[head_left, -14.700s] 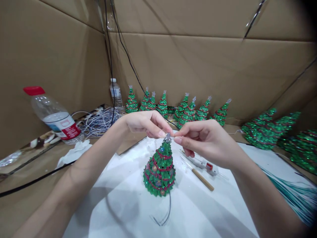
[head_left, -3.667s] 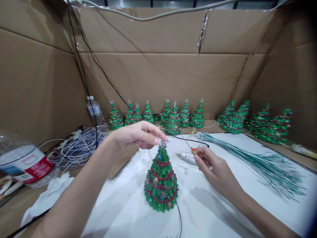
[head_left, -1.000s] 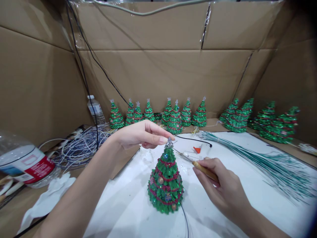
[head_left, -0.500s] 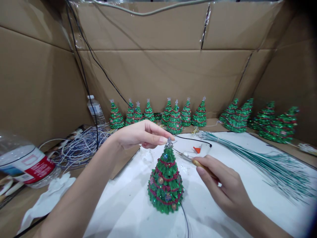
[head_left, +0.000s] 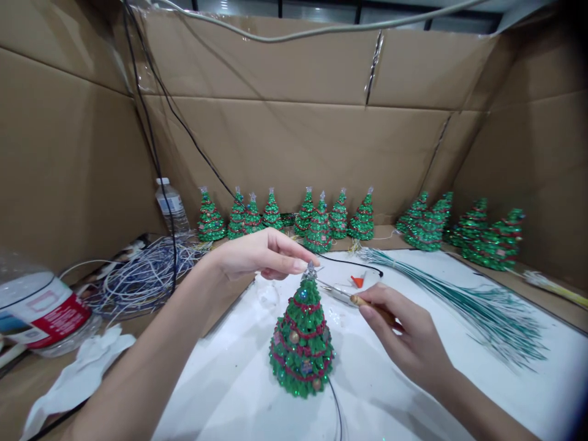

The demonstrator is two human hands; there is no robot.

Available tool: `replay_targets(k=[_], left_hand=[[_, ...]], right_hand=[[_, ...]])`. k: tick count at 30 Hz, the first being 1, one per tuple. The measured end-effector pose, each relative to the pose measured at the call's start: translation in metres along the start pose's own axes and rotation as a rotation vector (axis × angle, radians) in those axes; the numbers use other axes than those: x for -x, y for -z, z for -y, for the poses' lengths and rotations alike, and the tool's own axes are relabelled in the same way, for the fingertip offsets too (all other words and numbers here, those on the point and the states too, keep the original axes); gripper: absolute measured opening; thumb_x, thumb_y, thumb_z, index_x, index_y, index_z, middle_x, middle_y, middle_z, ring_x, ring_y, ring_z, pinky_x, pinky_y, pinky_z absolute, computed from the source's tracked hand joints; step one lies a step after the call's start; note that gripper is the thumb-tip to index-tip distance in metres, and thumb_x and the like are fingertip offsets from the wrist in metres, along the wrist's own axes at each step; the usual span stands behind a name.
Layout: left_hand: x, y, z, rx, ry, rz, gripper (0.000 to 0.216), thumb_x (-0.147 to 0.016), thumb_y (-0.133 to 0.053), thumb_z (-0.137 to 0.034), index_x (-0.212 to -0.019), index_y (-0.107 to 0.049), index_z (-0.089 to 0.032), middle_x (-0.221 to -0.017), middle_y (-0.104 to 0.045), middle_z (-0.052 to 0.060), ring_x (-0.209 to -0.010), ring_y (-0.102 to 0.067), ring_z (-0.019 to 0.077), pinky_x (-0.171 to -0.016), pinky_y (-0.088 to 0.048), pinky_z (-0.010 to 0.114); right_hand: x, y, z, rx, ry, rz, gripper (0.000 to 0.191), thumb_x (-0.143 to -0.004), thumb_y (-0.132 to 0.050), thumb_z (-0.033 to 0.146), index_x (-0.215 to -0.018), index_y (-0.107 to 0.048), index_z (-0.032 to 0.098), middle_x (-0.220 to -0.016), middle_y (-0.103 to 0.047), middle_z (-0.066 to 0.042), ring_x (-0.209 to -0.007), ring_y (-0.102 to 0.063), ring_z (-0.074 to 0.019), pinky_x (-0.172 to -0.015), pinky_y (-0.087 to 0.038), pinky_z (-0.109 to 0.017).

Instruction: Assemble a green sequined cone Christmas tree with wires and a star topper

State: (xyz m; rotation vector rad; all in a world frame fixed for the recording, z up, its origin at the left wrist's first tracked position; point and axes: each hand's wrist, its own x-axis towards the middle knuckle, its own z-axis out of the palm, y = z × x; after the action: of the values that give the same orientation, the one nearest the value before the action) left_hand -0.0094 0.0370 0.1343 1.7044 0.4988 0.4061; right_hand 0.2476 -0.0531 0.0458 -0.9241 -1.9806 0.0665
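A small green Christmas tree (head_left: 302,349) with red garlands and tiny ornaments stands upright on the white board (head_left: 220,380). My left hand (head_left: 257,254) reaches over from the left, thumb and fingers pinched at the clear star (head_left: 311,270) on the treetop. A thin pale bit sticks out just right of the star; I cannot make out what it is. My right hand (head_left: 407,331) is closed round the wooden handle of a tool (head_left: 339,292) with a thin metal shaft. Its tip points left, close beside the treetop; whether it touches is unclear.
Finished-looking trees (head_left: 320,226) line the cardboard wall (head_left: 275,141). A bundle of green-and-white wires (head_left: 441,294) lies on the right, near an orange piece (head_left: 357,281). Leftward are tangled wires (head_left: 138,275), a small bottle (head_left: 172,205), a large bottle (head_left: 46,312) and crumpled tissue (head_left: 85,367).
The camera has tilted up and shifted slightly, so the scene sits a little further left. Both hands keep the same hold beside the treetop.
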Motion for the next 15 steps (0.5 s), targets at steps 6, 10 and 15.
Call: replay_targets(k=[6, 10, 15], left_hand=[[0.0, 0.0, 0.0, -0.001, -0.005, -0.003, 0.022, -0.077, -0.071, -0.027, -0.096, -0.073, -0.015, -0.052, -0.043, -0.006, -0.046, -0.031, 0.0048, -0.043, -0.021, 0.019], [0.0, 0.0, 0.0, -0.002, -0.004, -0.005, 0.023, -0.076, -0.072, -0.027, -0.095, -0.073, -0.014, -0.052, -0.045, -0.005, -0.046, -0.031, 0.0047, -0.043, -0.02, 0.019], [0.0, -0.001, -0.002, 0.001, 0.006, -0.009, 0.022, -0.076, -0.072, -0.026, -0.094, -0.074, -0.014, -0.053, -0.047, -0.005, -0.045, -0.032, 0.0044, -0.043, -0.021, 0.019]], right_hand=[[-0.007, 0.003, 0.004, -0.001, -0.042, -0.006, 0.012, -0.091, -0.049, 0.019, -0.102, -0.052, 0.02, -0.08, -0.06, -0.001, -0.061, -0.053, -0.0093, -0.053, -0.044, -0.019], [-0.02, 0.008, 0.003, -0.045, -0.066, -0.004, 0.01, -0.086, -0.059, 0.023, -0.088, -0.049, 0.021, -0.071, -0.055, 0.002, -0.056, -0.05, -0.0083, -0.05, -0.041, -0.018], [-0.028, 0.011, -0.001, -0.04, -0.017, 0.022, 0.008, -0.086, -0.059, 0.024, -0.081, -0.055, 0.019, -0.069, -0.055, 0.002, -0.053, -0.045, -0.0077, -0.048, -0.036, -0.02]])
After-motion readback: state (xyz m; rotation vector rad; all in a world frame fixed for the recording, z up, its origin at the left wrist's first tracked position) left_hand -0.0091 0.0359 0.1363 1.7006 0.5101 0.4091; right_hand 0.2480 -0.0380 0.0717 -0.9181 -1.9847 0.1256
